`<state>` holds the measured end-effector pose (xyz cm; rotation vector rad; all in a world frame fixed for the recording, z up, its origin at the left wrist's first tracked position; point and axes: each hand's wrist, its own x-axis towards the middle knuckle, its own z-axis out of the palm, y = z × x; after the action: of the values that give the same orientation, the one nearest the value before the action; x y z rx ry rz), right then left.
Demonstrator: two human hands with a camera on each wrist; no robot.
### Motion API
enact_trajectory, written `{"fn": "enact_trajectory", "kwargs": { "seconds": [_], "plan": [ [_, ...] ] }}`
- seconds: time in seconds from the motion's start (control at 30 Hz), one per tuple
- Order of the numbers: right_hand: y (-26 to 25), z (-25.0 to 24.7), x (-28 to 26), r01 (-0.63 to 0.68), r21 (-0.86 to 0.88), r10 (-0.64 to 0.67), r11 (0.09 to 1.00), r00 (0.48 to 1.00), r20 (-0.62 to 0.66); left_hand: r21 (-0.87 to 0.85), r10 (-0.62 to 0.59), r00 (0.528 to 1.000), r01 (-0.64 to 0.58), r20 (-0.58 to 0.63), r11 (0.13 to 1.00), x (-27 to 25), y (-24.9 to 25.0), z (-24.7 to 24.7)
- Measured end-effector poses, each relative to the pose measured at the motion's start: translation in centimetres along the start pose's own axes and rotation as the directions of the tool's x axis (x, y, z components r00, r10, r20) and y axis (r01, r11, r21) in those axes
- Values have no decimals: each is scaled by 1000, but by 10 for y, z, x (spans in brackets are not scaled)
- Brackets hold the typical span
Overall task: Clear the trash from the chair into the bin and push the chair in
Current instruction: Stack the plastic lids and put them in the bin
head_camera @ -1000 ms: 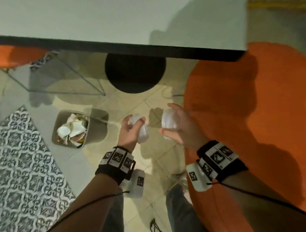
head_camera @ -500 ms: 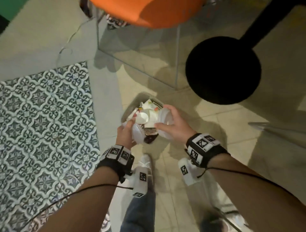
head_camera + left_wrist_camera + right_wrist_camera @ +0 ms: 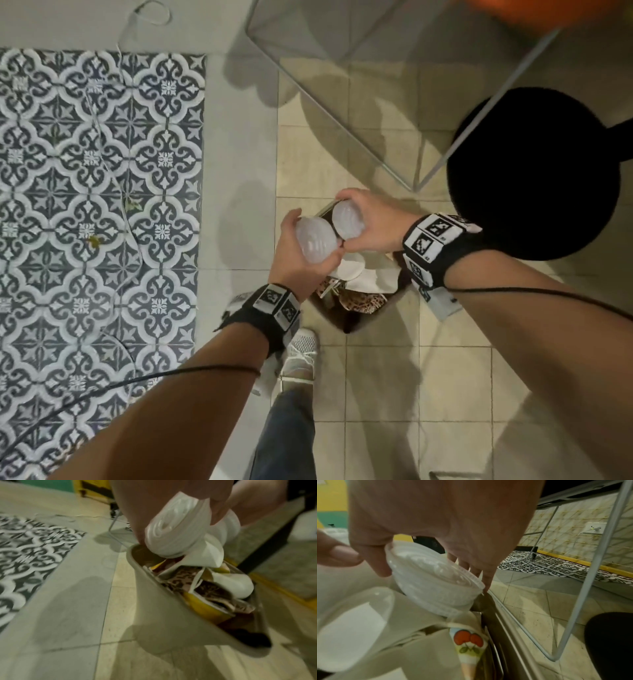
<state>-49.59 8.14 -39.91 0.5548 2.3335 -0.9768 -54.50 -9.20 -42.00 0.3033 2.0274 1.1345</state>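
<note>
Directly below both hands (image 3: 329, 240), bin (image 3: 154, 612) sits.

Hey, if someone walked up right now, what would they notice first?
Two hands over a beige bin already piled with trash: the left hand holds one clear plastic cup, the right hand another clear cup. To their left lies a bold patterned tile floor.

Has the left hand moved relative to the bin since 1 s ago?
Yes. The left hand, gripping a plastic cup, was well right of the bin then; now it is directly over the bin's trash.
</note>
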Motion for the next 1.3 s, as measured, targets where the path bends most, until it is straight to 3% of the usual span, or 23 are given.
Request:
{"fn": "enact_trajectory", "kwargs": {
  "seconds": [0.1,0.2,0.3,0.4,0.67,0.87,0.93,1.0,1.13,1.3],
  "plan": [
    [5,5,8,18,-92,-16,996,1000,21,105,32,994,-43,102,994,11,-1,3],
    [12,12,9,31,-185,-20,982,998,60,289,55,990,-90,127,953,13,-5,7],
    [18,20,4,21,-119,-23,993,1000,-19,365,111,991,-129,71,922,9,-8,5],
    [19,26,-1,10,-51,-17,999,991,-129,509,140,979,-199,151,837,11,-14,4],
    [6,27,-1,-38,-63,22,997,972,-235,568,185,965,-261,188,781,16,-5,10],
    [0,32,-23,-123,-34,99,992,911,-401,604,287,944,-325,162,728,14,-1,11],
    [1,39,-28,-125,-14,108,992,904,-413,617,310,927,-373,211,693,12,-5,11],
    [3,46,-23,-130,-11,117,991,923,-366,657,254,920,-391,298,644,8,-12,14],
    [6,44,-6,-188,21,187,982,947,-262,782,171,920,-390,353,486,7,-16,16],
    [0,28,-1,-214,-73,180,974,929,-323,808,44,925,-353,379,471,22,-7,14]
  ]
}}
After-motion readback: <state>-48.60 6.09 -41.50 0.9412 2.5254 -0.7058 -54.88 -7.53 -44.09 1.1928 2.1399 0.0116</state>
